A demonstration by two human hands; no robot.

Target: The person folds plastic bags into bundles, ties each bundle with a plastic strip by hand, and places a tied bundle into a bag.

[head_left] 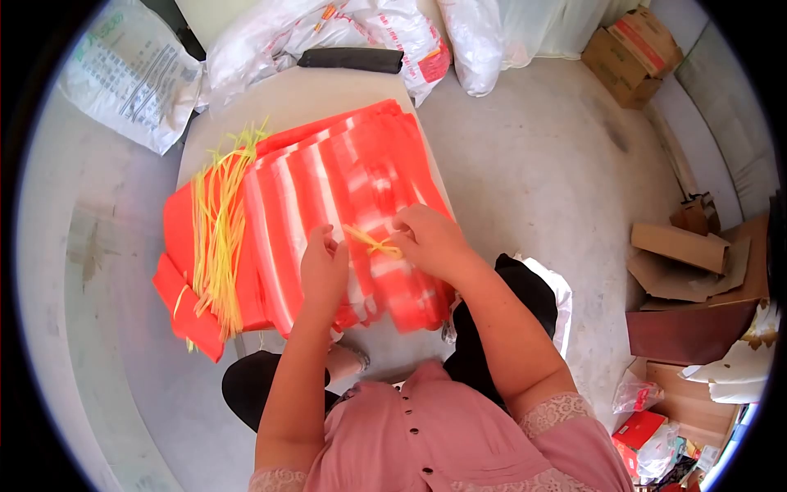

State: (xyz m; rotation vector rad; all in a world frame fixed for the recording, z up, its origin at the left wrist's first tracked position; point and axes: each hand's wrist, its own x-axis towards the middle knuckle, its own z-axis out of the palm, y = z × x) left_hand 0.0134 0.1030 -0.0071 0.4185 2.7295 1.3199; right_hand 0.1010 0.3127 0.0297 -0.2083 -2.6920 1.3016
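On a seat in front of me lies a stack of red-and-white striped plastic bags (283, 201). A short yellow strip (370, 240), looped and crossed over itself, lies across the bunched part of the bags, between my two hands. My right hand (430, 239) pinches at the strip's right side with thumb and forefinger. To the left, my left hand (323, 266) has its fingers curled close to the strip's other end; what sits between those fingertips is hidden. A bundle of loose yellow strips (220, 234) rests on the left part of the stack.
White plastic sacks (135, 78) stand at the far left, more behind the seat. A black bar-like object (350, 59) lies on the seat's back edge. Cardboard boxes stand at the upper right (627, 61) and right (689, 254). My knees flank the seat's near edge.
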